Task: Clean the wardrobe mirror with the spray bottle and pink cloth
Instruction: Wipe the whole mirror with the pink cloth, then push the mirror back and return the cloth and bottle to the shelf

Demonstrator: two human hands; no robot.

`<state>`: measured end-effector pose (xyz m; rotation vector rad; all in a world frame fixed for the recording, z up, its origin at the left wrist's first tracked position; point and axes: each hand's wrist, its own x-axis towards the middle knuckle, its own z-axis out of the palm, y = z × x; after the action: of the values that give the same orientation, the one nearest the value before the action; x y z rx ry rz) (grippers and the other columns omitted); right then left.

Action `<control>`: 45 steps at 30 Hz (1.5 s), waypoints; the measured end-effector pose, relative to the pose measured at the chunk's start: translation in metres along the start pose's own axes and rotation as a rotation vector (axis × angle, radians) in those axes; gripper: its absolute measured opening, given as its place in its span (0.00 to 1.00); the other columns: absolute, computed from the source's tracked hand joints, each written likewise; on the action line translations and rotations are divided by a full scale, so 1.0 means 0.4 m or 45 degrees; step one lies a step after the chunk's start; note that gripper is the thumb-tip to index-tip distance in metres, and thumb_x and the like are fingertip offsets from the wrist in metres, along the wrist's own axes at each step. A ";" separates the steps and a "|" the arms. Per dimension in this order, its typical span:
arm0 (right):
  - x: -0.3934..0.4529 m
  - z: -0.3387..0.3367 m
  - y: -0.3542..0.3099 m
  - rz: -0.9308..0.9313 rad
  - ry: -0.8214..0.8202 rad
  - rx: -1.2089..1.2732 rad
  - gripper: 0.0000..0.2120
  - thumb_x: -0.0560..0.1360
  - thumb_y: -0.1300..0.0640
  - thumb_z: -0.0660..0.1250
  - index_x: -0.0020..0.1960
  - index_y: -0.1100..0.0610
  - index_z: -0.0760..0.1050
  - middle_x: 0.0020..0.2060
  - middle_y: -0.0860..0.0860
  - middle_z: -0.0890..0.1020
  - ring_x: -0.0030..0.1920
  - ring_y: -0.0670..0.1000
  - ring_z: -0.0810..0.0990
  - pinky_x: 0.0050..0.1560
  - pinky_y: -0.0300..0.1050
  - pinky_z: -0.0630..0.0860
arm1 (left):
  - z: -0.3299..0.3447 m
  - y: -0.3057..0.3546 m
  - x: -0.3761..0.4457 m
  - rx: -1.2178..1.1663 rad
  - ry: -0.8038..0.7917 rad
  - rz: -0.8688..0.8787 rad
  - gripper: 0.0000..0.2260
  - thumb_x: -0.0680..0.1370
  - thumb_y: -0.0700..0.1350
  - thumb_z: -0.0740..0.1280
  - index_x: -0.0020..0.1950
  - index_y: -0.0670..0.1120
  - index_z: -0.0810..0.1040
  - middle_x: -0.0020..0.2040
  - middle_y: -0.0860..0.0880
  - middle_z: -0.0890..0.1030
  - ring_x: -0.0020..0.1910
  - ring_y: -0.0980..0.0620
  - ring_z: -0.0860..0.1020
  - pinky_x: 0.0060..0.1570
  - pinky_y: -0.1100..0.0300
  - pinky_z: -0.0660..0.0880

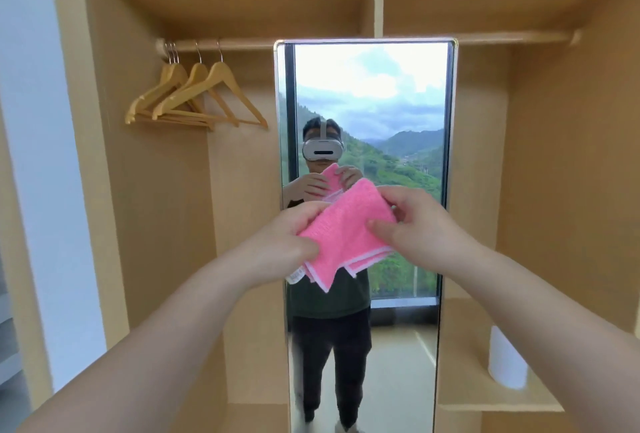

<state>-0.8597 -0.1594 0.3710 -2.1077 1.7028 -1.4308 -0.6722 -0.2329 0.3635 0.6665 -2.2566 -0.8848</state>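
Held out at chest height, nearest the camera: a folded pink textured cloth with white trim [343, 238], pinched between two bare hands. Left hand [287, 242] clenched on the cloth's lower left edge, thumb on top; right hand [419, 224] grasping the upper right edge, thumb pressed on the face, fingers curled behind. Just behind the cloth, apart from it and not yet touched: the tall upright wardrobe mirror with a thin metal frame [370, 93], set between the open wooden compartments. Off to the lower right, on a wooden shelf [460, 373], stood a pale white cylindrical container [507, 360], blurred, possibly the spray bottle, though impossible to tell. Farther back on the left, a row of wooden hangers [194, 100] hung from a wooden rail [242, 44]. Judged as the folding or readying step, wiping not begun. Risks from here: loose folded layers slipping open under a light pinch and trailing; dry wiping smearing the glass if no spray had gone on; firm pressure rocking the mirror.
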 end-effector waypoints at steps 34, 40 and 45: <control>0.183 -0.088 0.413 0.814 0.380 -0.025 0.33 0.76 0.67 0.55 0.78 0.57 0.48 0.71 0.56 0.66 0.41 0.49 0.73 0.32 0.42 0.72 | 0.063 -0.104 0.131 0.146 0.056 0.236 0.17 0.70 0.43 0.58 0.43 0.59 0.84 0.50 0.62 0.81 0.52 0.64 0.77 0.49 0.70 0.69; 0.168 -0.072 0.441 0.723 0.444 0.044 0.26 0.74 0.66 0.55 0.70 0.51 0.64 0.61 0.50 0.73 0.44 0.47 0.75 0.36 0.43 0.73 | 0.062 -0.128 0.128 0.316 0.185 0.088 0.08 0.72 0.54 0.71 0.39 0.50 0.83 0.50 0.54 0.81 0.50 0.58 0.78 0.50 0.60 0.75; 0.104 -0.053 0.469 0.528 0.502 -0.167 0.08 0.79 0.56 0.56 0.57 0.52 0.68 0.50 0.49 0.78 0.47 0.51 0.78 0.41 0.46 0.74 | 0.059 -0.131 0.123 0.285 0.186 0.044 0.08 0.63 0.46 0.67 0.39 0.55 0.79 0.53 0.55 0.79 0.52 0.55 0.78 0.50 0.59 0.75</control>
<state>-1.0126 -0.2541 0.3005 -1.4520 2.2582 -1.7069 -0.7106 -0.2884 0.3291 0.7629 -2.2462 -0.5521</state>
